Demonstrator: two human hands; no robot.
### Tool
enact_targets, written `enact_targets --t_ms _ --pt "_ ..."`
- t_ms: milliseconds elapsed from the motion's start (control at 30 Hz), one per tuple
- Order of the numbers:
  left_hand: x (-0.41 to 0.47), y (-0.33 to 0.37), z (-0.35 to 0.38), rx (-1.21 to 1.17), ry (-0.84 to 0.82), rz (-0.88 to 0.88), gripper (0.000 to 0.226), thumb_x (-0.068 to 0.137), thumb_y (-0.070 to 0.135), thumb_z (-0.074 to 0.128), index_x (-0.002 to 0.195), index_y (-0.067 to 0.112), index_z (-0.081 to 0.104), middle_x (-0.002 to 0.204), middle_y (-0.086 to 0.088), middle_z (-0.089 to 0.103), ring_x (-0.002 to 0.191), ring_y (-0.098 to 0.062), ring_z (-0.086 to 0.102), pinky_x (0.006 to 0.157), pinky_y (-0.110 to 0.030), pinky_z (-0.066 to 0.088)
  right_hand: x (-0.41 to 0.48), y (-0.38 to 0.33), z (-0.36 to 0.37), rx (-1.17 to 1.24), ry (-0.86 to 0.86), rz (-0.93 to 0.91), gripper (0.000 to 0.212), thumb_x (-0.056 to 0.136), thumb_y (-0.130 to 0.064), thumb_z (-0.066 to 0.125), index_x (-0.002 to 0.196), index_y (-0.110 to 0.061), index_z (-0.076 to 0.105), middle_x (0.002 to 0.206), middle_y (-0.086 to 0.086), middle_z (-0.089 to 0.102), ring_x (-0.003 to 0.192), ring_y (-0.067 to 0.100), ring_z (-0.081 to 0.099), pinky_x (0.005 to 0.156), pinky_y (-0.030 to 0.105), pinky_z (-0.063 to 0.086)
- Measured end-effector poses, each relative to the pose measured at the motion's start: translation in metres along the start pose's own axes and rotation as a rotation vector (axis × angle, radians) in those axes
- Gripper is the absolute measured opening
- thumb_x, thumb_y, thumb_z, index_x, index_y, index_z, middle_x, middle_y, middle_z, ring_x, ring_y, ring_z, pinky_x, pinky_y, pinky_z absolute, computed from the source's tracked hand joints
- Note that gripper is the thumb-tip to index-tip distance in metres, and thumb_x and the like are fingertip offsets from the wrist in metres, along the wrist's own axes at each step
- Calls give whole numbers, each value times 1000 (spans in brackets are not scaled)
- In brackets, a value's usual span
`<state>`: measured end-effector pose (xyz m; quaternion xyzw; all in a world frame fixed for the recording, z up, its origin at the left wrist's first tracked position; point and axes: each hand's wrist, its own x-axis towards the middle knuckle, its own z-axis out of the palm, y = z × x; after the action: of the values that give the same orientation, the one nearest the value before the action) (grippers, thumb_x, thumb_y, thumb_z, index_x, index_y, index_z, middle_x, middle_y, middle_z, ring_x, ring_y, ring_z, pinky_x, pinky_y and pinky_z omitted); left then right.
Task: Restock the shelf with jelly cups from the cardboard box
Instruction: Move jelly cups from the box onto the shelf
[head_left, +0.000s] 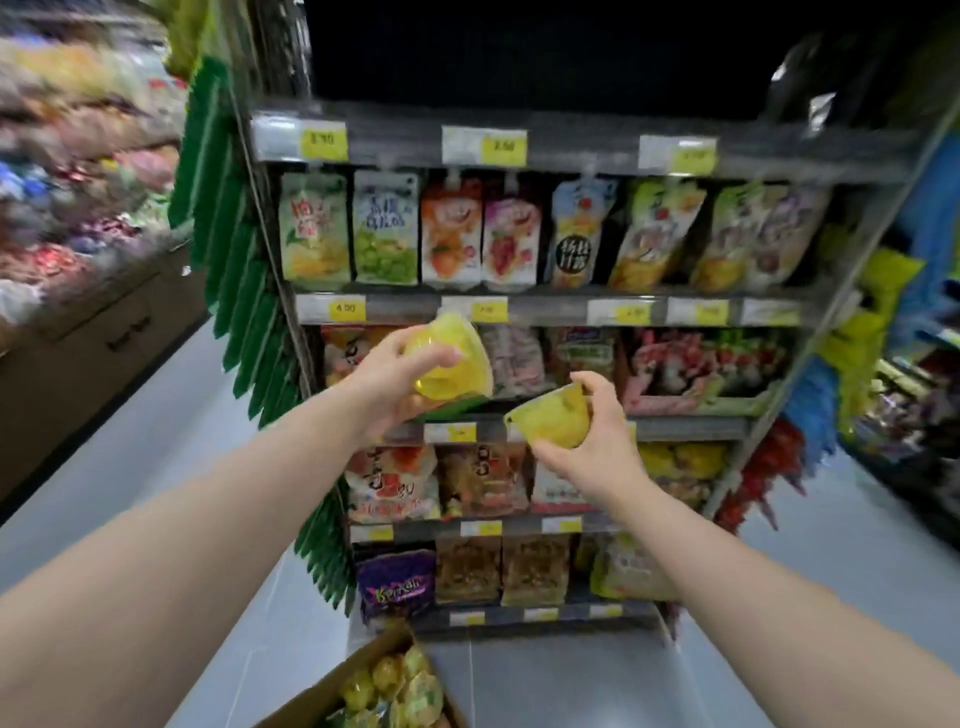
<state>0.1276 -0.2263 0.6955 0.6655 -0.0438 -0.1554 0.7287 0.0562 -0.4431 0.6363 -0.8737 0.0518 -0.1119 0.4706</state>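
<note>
My left hand grips a yellow jelly cup, tilted on its side, in front of the second shelf row. My right hand holds a second yellow jelly cup, also tilted, a little lower and to the right, in front of the third shelf edge. The shelf unit stands straight ahead, full of snack pouches and bags. The cardboard box lies on the floor at the bottom of the view, with several yellow-green jelly cups inside.
Green packets hang down the shelf's left side. A blurred display of wrapped sweets runs along the left aisle. Hanging goods crowd the right. Grey floor lies between the box and the shelf.
</note>
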Motion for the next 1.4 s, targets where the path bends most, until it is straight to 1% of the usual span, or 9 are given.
enact_targets --t_ms 133,233,333,533,667,800,967,1233,1400 --pt "-5 46 79 -104 -52 101 39 83 18 68 118 9 53 105 -10 65 85 -19 67 62 -27 57 6 -13 -84 14 141 -104 69 78 -37 77 122 -39 24 103 -13 46 83 1 53 59 19 45" --pt "-16 79 135 -211 -108 150 17 90 25 59 102 13 60 91 -5 70 79 -17 68 65 -27 60 11 -26 -139 17 226 -152 67 76 -42 78 115 -38 24 97 -13 51 81 4 56 65 26 50" --pt "-21 110 182 -268 -155 233 35 81 36 67 105 11 63 96 -6 73 88 -19 71 83 -32 58 22 -39 -190 65 309 -200 69 74 -45 78 117 -32 25 98 -8 51 86 10 57 72 28 49" --pt "-6 163 241 -163 -184 343 35 86 42 64 101 11 64 89 -6 72 79 -18 70 73 -29 60 58 -60 -255 134 421 -242 64 76 -37 75 115 -35 25 106 4 53 91 23 59 79 46 55" --pt "26 197 256 -73 -151 446 40 79 36 75 108 12 61 111 -11 66 94 -22 67 82 -37 58 86 -74 -289 173 486 -315 56 82 -31 73 114 -32 27 100 -2 50 77 13 56 58 28 51" --pt "61 228 261 -55 -123 624 96 50 40 87 132 9 46 123 -13 62 101 -24 68 78 -36 57 125 -92 -314 141 583 -410 58 80 -33 75 110 -25 27 98 -7 43 79 2 47 53 8 37" --pt "99 264 274 114 11 801 80 41 49 88 107 28 50 106 -1 67 98 -19 67 94 -42 52 175 -116 -334 88 663 -520 58 82 -37 73 109 -25 24 112 3 44 93 17 53 65 17 42" --pt "154 316 289 98 133 1003 61 66 36 85 115 25 49 106 4 60 96 -11 62 77 -25 51 248 -138 -382 17 795 -609 60 82 -34 72 120 -17 30 119 4 40 102 20 48 62 12 35" --pt "176 334 302 45 173 1059 63 47 53 82 98 32 51 109 0 61 101 -19 64 89 -40 55 285 -149 -416 -98 777 -619 60 81 -36 73 122 -16 33 115 1 41 98 20 47 68 22 37"
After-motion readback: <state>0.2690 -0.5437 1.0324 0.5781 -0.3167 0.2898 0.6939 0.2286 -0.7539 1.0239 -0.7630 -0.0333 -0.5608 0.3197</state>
